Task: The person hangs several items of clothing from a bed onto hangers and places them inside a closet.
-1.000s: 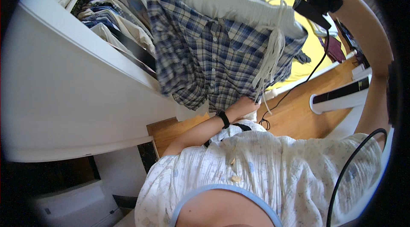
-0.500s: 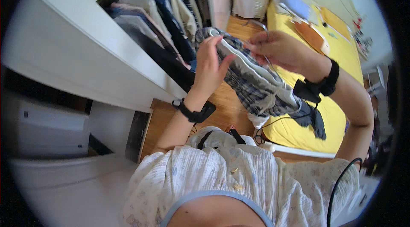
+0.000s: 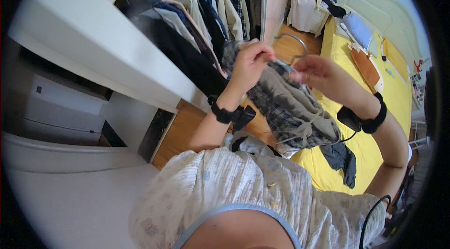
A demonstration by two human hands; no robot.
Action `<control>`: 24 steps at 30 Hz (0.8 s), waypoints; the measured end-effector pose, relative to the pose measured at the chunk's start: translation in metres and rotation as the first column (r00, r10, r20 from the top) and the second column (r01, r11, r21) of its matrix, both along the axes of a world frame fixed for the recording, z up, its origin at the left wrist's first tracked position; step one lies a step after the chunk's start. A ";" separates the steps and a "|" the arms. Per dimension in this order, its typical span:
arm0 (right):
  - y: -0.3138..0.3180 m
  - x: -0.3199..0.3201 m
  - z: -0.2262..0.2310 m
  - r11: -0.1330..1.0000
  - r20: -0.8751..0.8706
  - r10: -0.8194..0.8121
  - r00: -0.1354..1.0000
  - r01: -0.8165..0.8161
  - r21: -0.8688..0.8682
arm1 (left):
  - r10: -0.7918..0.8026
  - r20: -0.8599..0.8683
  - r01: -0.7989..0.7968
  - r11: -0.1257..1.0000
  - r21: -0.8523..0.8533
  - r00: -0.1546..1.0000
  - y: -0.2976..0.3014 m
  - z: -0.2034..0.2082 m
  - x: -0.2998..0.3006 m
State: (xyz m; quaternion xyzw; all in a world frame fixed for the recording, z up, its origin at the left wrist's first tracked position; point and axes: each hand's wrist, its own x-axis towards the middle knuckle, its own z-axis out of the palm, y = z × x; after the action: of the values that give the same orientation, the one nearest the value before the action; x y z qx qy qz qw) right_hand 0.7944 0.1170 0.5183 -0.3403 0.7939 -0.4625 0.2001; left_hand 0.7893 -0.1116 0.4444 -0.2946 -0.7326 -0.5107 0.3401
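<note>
The plaid garment (image 3: 286, 108) is a bunched bundle of blue, white and grey checked cloth with a plain beige-grey waistband or lining turned outward, and pale drawstrings dangle in a loose knot from its lower end. It hangs in the air in front of the person's chest, just to the right of the open wardrobe (image 3: 93, 47), held up between both hands. A thin metal hanger (image 3: 293, 43) pokes out of its top, its hook curving above the cloth. The left hand (image 3: 251, 64) is clenched around the upper edge of the garment, fingers curled over the fabric. The right hand (image 3: 316, 73) pinches the same top edge near the hanger's neck, fingertips closed on cloth; whether it also grips the wire I cannot tell. There is one plaid garment, one hanger, two hands, and one black wrist strap on each forearm, so two straps. Inside the wardrobe hangs a dense row of dark and light clothes, too tightly packed to count. To the right of the wardrobe, beyond the garment, lies one bed with a yellow cover (image 3: 375, 155), and a dark cloth (image 3: 344, 162) drapes over its near edge, below the garment.
</note>
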 end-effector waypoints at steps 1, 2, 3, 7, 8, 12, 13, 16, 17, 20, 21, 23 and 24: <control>0.005 0.003 -0.002 1.000 -0.129 0.007 0.992 -0.008 -0.010 | 0.034 -0.013 -0.032 0.993 0.113 0.999 -0.004 0.001 -0.001; 0.015 0.001 -0.005 0.999 -0.401 0.045 0.915 -0.042 0.016 | 0.008 0.014 -0.011 0.979 0.203 1.000 -0.013 0.001 -0.009; 0.020 0.003 0.006 0.980 -0.250 0.083 0.965 -0.034 0.195 | 0.055 0.007 -0.055 0.965 0.255 0.998 -0.021 0.007 -0.012; 0.009 -0.018 0.000 0.948 0.171 0.306 0.937 -0.316 0.034 | 0.227 -0.060 -0.211 0.957 0.199 0.972 -0.034 0.033 -0.037; 0.008 -0.018 -0.001 0.878 0.108 0.479 0.871 -0.475 -0.064 | 0.247 -0.047 -0.236 0.956 0.173 0.968 -0.036 0.036 -0.041; -0.004 -0.048 -0.017 0.897 -0.020 0.423 0.906 -0.422 -0.136 | 0.389 -0.030 -0.381 0.913 0.147 0.921 -0.053 0.044 -0.060; -0.007 -0.060 -0.016 0.897 0.037 0.420 0.907 -0.408 -0.172 | 0.444 -0.034 -0.434 0.886 0.161 0.895 -0.057 0.044 -0.063; -0.017 -0.102 -0.014 0.883 0.131 0.450 0.883 -0.419 -0.213 | 0.613 -0.027 -0.611 0.789 0.062 0.790 -0.070 0.056 -0.065; -0.019 -0.118 -0.016 0.880 0.173 0.458 0.872 -0.417 -0.228 | 0.644 -0.016 -0.644 0.765 0.014 0.765 -0.078 0.055 -0.070; -0.027 -0.164 -0.021 0.844 0.194 0.531 0.825 -0.492 -0.214 | 0.847 0.025 -0.842 0.525 0.122 0.531 -0.104 0.068 -0.081; -0.030 -0.176 -0.019 0.833 0.211 0.549 0.809 -0.509 -0.215 | 0.932 0.009 -0.922 0.357 0.152 0.363 -0.115 0.072 -0.085; -0.036 -0.200 -0.012 0.817 0.266 0.576 0.773 -0.550 -0.174 | 0.998 0.066 -1.000 0.001 0.023 0.002 -0.157 0.072 -0.093; -0.038 -0.210 -0.010 0.789 0.301 0.612 0.731 -0.588 -0.176 | 0.976 0.198 -0.994 -0.078 -0.077 -0.092 -0.180 0.076 -0.095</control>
State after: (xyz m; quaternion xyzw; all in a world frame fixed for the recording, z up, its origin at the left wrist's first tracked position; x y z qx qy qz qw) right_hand 0.5841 0.0789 0.5085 -0.4992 0.5777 -0.4518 0.4615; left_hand 0.6947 -0.2913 0.5208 0.4036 -0.7168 -0.1567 0.5466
